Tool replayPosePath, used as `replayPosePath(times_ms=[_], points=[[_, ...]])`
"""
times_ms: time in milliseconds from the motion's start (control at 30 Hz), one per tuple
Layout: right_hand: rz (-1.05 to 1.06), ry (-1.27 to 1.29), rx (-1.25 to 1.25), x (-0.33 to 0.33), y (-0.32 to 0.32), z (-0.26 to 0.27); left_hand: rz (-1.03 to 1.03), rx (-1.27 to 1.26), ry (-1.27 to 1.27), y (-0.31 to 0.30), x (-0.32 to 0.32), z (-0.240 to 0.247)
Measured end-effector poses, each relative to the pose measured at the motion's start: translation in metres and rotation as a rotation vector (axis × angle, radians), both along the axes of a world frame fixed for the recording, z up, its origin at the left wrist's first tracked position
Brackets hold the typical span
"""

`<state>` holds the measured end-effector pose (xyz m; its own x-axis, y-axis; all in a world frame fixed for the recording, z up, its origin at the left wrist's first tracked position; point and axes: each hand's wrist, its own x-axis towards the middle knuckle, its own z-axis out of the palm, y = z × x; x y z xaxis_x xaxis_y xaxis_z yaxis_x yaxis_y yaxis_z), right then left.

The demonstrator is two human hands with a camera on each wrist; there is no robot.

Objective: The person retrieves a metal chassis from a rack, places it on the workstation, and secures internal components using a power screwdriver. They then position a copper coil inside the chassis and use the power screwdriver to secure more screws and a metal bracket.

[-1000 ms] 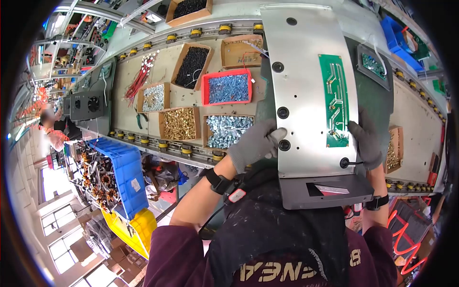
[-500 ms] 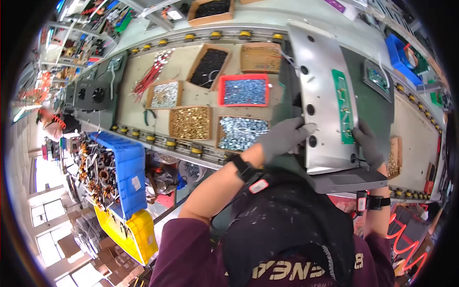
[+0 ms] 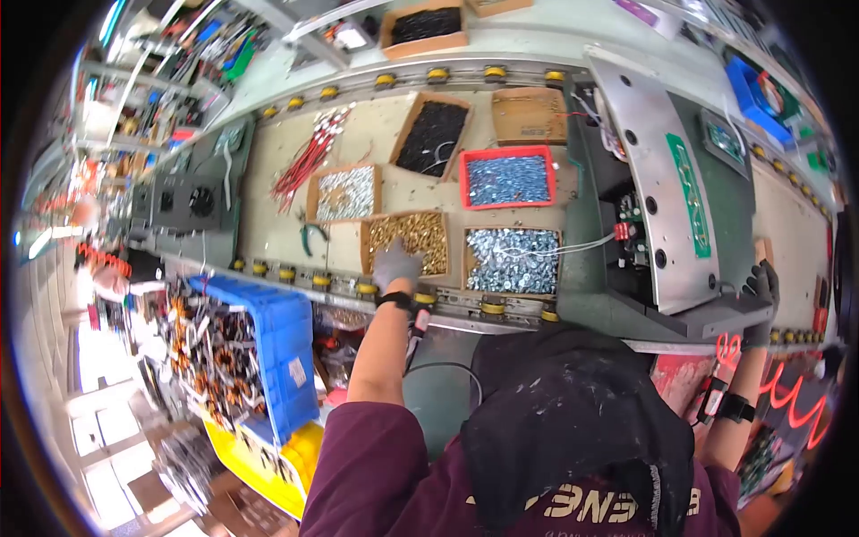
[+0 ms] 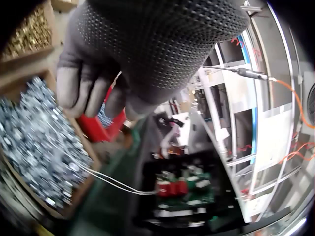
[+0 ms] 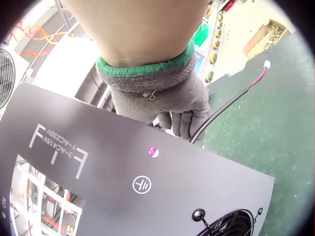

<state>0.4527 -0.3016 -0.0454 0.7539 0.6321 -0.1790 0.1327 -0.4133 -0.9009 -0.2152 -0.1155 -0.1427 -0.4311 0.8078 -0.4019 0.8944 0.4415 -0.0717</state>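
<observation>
In the head view, the gloved left hand [image 3: 396, 266] reaches down into the cardboard box of brass-coloured parts [image 3: 364, 243], its fingertips hidden. Its fingers [image 4: 86, 91] hang loosely bent in the left wrist view. The gloved right hand [image 3: 761, 288] is at the right end of a dark panel [image 3: 720, 317], fingers curled by its edge; the thumb is hidden. Joined to that panel, a silver metal plate [image 3: 646, 170] with a green circuit board [image 3: 687, 195] stands tilted over an open housing. A dark cable [image 5: 219, 112] passes beside the right fingers in the right wrist view.
Beside the housing are a box of silvery parts [image 3: 465, 268] and a red tray [image 3: 463, 183]. Red wires [image 3: 300, 170] and pliers [image 3: 307, 240] lie farther left. A blue crate [image 3: 284, 358] stands below the roller edge. Another person is at far left.
The left hand has let go of the metal plate and moved left to the brass-coloured parts. The right hand has shifted to the dark panel's end. The plate is tilted farther, showing the housing's inside.
</observation>
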Motion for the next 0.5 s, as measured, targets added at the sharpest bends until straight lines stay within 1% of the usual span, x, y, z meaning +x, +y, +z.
replayPosePath(times_ms=[33, 67, 100, 133, 167, 200, 233, 267, 300, 333, 367, 400, 433, 467, 500], points=[[0.024, -0.111, 0.022, 0.000, -0.021, -0.004, 0.004, -0.108, 0.024, 0.001, -0.004, 0.011], [0.049, -0.228, 0.036, 0.000, -0.043, 0.000, -0.101, -0.063, 0.025, -0.002, -0.014, 0.001], [0.019, -0.152, 0.185, -0.036, -0.053, 0.021, -0.153, -0.055, -0.021, 0.002, -0.026, -0.015], [-0.060, -0.126, 0.189, -0.045, -0.070, 0.022, -0.180, 0.010, -0.069, 0.003, -0.036, -0.028], [-0.068, -0.196, 0.150, -0.077, -0.077, 0.043, -0.236, 0.031, -0.131, 0.006, -0.038, -0.022], [-0.078, -0.265, 0.103, -0.111, -0.080, 0.063, -0.275, -0.005, -0.118, 0.012, -0.043, -0.029], [-0.064, -0.294, 0.032, -0.125, -0.096, 0.073, -0.315, 0.002, -0.185, 0.016, -0.049, -0.032], [-0.051, -0.315, -0.039, -0.133, -0.115, 0.076, -0.370, -0.025, -0.158, 0.022, -0.058, -0.042], [-0.003, -0.435, -0.074, -0.137, -0.135, 0.075, -0.417, -0.057, -0.157, 0.027, -0.064, -0.049], [-0.046, -0.439, -0.119, -0.152, -0.147, 0.085, -0.435, -0.089, -0.140, 0.031, -0.063, -0.047], [-0.076, -0.441, -0.154, -0.157, -0.165, 0.088, -0.471, -0.052, -0.231, 0.035, -0.080, -0.070], [-0.097, -0.437, -0.184, -0.162, -0.181, 0.085, -0.276, -0.007, -0.166, 0.029, -0.058, -0.046], [-0.083, -0.481, -0.273, -0.159, -0.205, 0.076, -0.271, 0.047, -0.126, 0.021, -0.040, -0.031], [-0.106, -0.479, -0.281, -0.157, -0.226, 0.066, -0.258, 0.105, -0.084, 0.017, -0.030, -0.023], [-0.071, -0.476, -0.407, -0.155, -0.246, 0.054, -0.275, 0.103, -0.082, 0.018, -0.025, -0.020]])
